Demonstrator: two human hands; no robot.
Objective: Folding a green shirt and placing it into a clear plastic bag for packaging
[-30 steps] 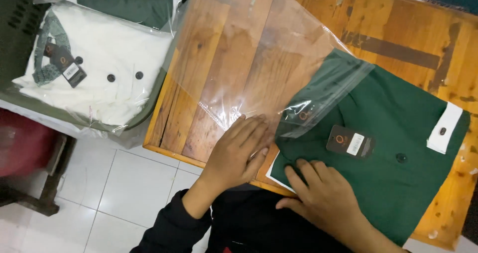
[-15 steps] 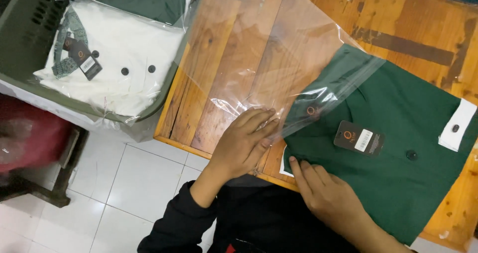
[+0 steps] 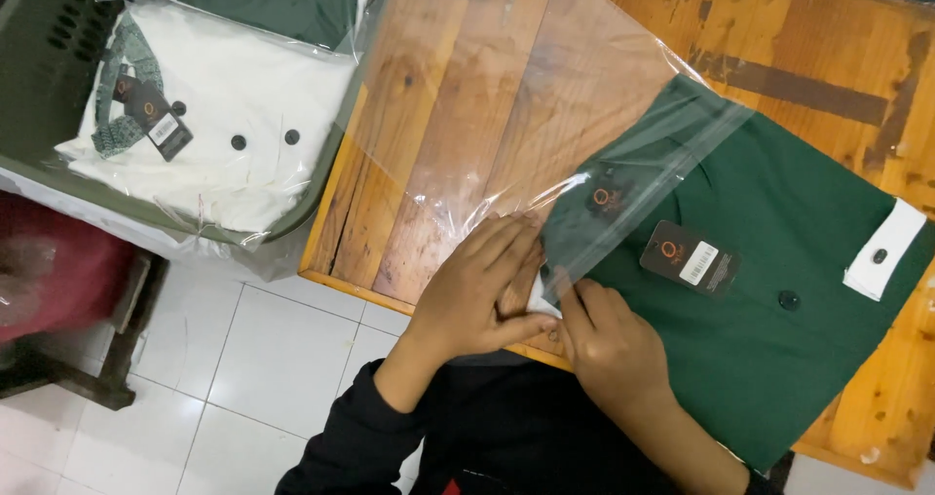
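Your two hands meet at the near corner of the folded green shirt, at the table's front edge. The shirt lies with its long axis from about 10 o'clock to 4 o'clock, and its collar end already sits inside the mouth of the clear plastic bag. The bag stretches away from your hands toward 11 o'clock, flat on the wooden table.

Your left hand rests on the bag's lower edge, fingers together and pressed flat; its thumb and fingertips seem to nip the film at the shirt's white corner, but I cannot tell this for sure. Your right hand lies on the shirt corner, fingers curled, pressing down at about 5 o'clock from the left. From both hands, the body of the shirt lies toward 2 o'clock.

The right hand is nearer to the shirt; the left is nearer to the bag.
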